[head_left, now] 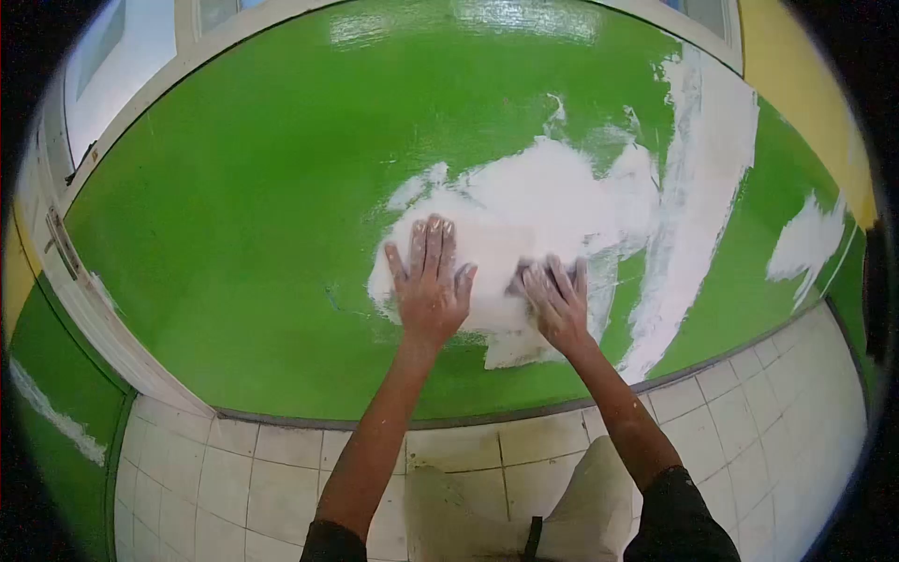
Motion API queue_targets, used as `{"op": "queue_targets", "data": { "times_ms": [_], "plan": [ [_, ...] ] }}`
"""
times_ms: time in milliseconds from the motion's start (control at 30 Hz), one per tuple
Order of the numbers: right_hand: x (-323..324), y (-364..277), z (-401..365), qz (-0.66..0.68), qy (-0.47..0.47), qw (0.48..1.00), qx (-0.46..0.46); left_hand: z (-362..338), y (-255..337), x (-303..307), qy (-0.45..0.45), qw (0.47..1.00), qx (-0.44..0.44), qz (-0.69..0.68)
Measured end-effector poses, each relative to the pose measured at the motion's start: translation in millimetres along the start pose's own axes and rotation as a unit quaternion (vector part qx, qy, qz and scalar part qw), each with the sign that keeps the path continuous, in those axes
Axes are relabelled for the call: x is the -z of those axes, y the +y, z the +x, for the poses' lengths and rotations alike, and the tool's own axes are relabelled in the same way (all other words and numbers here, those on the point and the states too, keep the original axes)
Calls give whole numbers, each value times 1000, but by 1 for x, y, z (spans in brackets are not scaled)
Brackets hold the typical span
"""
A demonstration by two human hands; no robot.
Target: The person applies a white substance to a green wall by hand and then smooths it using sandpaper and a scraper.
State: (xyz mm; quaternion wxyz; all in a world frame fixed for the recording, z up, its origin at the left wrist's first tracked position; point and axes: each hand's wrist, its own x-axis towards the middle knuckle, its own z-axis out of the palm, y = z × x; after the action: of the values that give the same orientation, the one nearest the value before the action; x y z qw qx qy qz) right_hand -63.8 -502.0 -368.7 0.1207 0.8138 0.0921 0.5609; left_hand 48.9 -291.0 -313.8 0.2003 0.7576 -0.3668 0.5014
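A broad white patch of filler (552, 192) covers part of the green wall (253, 187) in front of me. My left hand (431, 281) lies flat on the patch's left part, fingers stretched and dusted white, holding nothing. Lower on the same patch, to the right, my right hand (557, 300) presses with bent fingers. Something dark and blurred shows at its thumb side; I cannot make out what it is. White powder coats the fingers of both hands.
A white filler strip (698, 178) runs down the wall at the right, with a smaller patch (807, 239) beyond it. Pale floor tiles (281, 473) meet the wall's foot. A white frame (122, 347) stands at the left, and windows (122, 75) edge the top.
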Motion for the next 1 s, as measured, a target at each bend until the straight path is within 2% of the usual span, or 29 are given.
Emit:
{"op": "queue_targets", "data": {
  "times_ms": [33,100,133,267,367,500,700,833,900,1000],
  "plan": [
    [6,-10,29,2,-3,1000,-5,3,2,-5,-5,1000,-2,-1],
    [18,-17,91,48,29,997,-53,11,8,-16,52,997,14,49],
    [16,-18,100,54,54,996,-50,8,9,-19,45,998,15,47],
    [-3,1,15,15,14,999,-29,6,5,-22,53,997,6,55],
    [0,-8,23,12,31,999,-42,8,4,-23,60,996,10,68],
    [10,-24,90,60,34,995,-66,7,8,-21,54,995,15,77],
    [-9,-7,4,3,31,999,-37,6,6,-25,84,996,18,36],
    [10,-26,87,62,42,994,-80,4,7,-27,75,996,25,47],
    [1,-18,70,53,53,995,-67,5,6,-25,73,996,30,30],
    [1,-7,10,16,15,998,-60,6,6,-25,80,996,19,38]
  ]
}}
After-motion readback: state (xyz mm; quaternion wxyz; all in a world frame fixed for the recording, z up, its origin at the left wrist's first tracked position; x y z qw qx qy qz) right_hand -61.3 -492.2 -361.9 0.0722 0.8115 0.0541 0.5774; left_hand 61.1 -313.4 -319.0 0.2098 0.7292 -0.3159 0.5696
